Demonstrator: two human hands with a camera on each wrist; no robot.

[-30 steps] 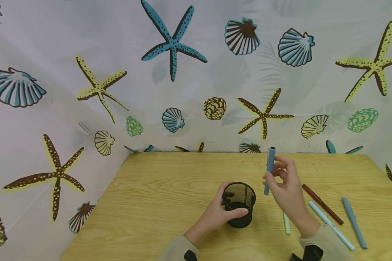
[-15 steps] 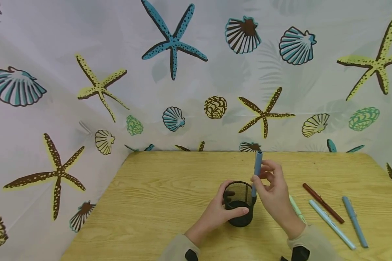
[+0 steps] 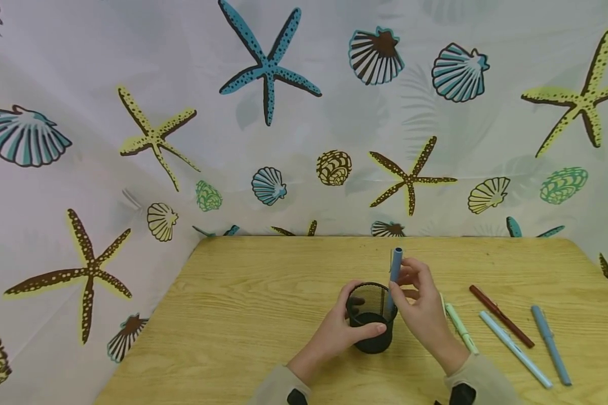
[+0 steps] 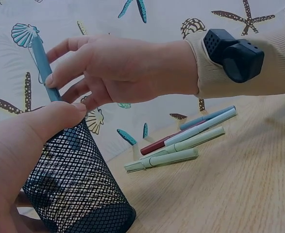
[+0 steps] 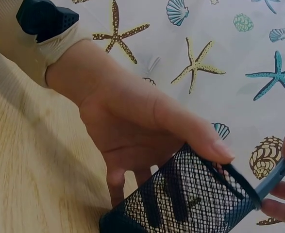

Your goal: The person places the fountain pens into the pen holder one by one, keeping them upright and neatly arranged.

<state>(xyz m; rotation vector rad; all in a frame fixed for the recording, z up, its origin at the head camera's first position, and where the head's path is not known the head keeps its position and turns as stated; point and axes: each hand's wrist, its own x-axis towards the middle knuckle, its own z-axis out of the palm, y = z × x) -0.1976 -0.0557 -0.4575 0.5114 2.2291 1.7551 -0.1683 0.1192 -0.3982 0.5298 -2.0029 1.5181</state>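
A black mesh pen cup (image 3: 372, 332) stands slightly tilted on the wooden table, and my left hand (image 3: 336, 332) grips it around its side, thumb across the front. My right hand (image 3: 425, 312) pinches a blue pen (image 3: 396, 265) between thumb and fingers. The pen stands nearly upright at the cup's right rim, its lower end inside the mesh. In the left wrist view, the blue pen (image 4: 42, 65) rises above the rim, and its lower part shows dimly through the mesh cup (image 4: 79, 179). The right wrist view catches only the right hand's fingertips at its edge.
Several pens lie right of the hands: a dark red pen (image 3: 501, 316), a light blue pen (image 3: 515, 350), a darker blue pen (image 3: 551, 345) and a pale green pen (image 3: 461, 329), with another pale green one partly hidden by the right hand. A shell-patterned cloth (image 3: 294, 129) hangs behind the table.
My right hand has carried the blue pen leftward to the cup and lowered its end past the rim. The left hand keeps its grip on the cup in the same spot.
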